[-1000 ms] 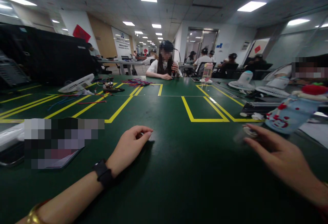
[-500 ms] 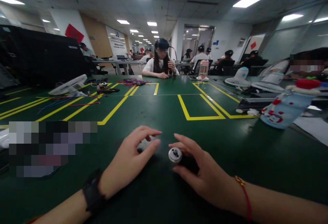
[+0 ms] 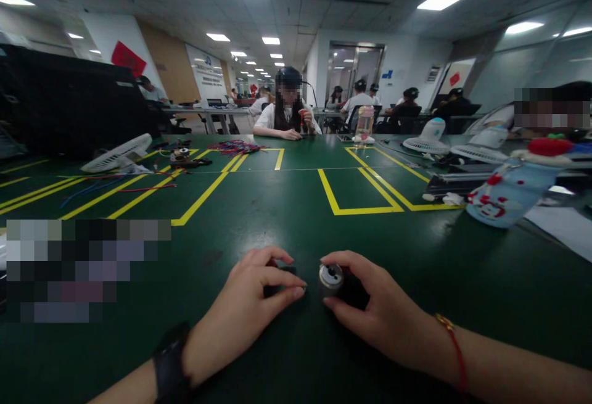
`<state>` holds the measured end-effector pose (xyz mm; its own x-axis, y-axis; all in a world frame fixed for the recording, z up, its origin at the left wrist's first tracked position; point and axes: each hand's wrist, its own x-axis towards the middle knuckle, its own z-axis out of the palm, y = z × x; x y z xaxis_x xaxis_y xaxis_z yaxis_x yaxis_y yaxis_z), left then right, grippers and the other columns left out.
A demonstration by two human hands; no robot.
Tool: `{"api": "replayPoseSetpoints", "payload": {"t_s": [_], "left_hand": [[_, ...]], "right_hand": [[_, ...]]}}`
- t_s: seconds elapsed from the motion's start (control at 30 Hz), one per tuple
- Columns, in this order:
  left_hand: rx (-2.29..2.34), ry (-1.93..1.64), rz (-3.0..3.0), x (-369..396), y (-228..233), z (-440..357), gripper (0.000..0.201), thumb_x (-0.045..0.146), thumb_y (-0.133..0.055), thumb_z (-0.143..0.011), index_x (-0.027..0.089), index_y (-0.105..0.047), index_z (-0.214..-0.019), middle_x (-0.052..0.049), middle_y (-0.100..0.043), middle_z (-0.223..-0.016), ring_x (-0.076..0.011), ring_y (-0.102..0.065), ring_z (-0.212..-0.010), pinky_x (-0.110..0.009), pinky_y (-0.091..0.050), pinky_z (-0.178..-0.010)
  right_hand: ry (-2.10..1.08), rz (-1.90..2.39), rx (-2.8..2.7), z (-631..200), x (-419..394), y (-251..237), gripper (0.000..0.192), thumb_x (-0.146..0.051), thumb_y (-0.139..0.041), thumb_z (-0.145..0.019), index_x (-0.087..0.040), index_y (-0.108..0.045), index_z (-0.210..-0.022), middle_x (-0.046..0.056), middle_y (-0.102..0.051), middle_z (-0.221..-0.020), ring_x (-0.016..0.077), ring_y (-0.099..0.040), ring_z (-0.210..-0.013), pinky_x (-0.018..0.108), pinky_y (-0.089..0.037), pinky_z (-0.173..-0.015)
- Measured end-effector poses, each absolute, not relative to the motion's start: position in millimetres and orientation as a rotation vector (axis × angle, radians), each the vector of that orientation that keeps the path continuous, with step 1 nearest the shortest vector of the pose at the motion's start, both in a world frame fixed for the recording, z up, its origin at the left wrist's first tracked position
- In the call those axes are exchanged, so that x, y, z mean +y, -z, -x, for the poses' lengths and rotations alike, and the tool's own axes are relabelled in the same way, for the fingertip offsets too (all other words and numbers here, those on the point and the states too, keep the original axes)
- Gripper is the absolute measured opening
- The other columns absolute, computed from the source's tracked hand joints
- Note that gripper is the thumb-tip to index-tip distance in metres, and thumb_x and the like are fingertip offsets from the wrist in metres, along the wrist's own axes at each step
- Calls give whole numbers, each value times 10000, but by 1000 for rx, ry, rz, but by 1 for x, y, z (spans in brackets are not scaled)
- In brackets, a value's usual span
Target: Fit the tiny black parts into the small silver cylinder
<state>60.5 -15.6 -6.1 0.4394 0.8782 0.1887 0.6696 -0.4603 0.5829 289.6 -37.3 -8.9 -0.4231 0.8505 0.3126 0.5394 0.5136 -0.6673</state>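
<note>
A small silver cylindrical motor [image 3: 331,276] stands upright on the green table, its round end face with a dark centre turned up. My right hand [image 3: 377,302] is closed around it, fingertips at the far side and thumb at the near side. Just left of the motor, apart from it, is my left hand [image 3: 254,299]. Its thumb and index finger are pinched together, the other fingers curled. A tiny pale bit shows at those fingertips, too small to name.
Yellow tape lines [image 3: 365,211] mark the green table [image 3: 268,206]. A blue bottle [image 3: 509,191] stands right, near white fans [image 3: 425,136]. Left are another white fan [image 3: 118,153] and wires [image 3: 235,146]. A person [image 3: 287,108] sits opposite; another is at far right.
My left thumb and index finger have come together, and the hand has moved slightly right and nearer me. My right hand has closed on the motor, which sits a little further right in view.
</note>
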Motion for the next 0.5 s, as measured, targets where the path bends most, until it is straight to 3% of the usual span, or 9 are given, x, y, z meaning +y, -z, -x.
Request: {"api": "replayPoseSetpoints", "payload": {"t_s": [0.13, 0.3, 0.5], "left_hand": [[1302, -563, -2375, -15, 12, -60, 181, 400, -606, -828, 451, -696, -977, 19, -587, -1162, -239, -521, -1077, -443, -421, -918], [1414, -605, -2255, -1, 1, -30, 367, 488, -468, -882, 373, -582, -1211, -3, -545, -1282, -227, -519, -1152, -401, -424, -980], [1815, -395, -2409, 22, 8, 3, 602, 612, -355, -865, 321, -380, -1392, -58, -369, -1476, -337, -244, -1372, -576, -213, -1076]], "right_hand": [[-580, 1150, -2098, -292, -37, 9, 443, -244, -612, -758, -287, -440, -1164, -16, -561, -1083, 84, -555, -948, 217, -476, -842], [-221, 1275, -1852, -346, -18, 5, 421, -302, -610, -738, -218, -434, -1111, 43, -560, -1045, 138, -586, -901, 272, -503, -790], [313, 1861, -1552, -489, -1, 13, 479, -487, -637, -665, -214, -490, -1030, 97, -591, -916, 216, -601, -720, 337, -477, -601]]}}
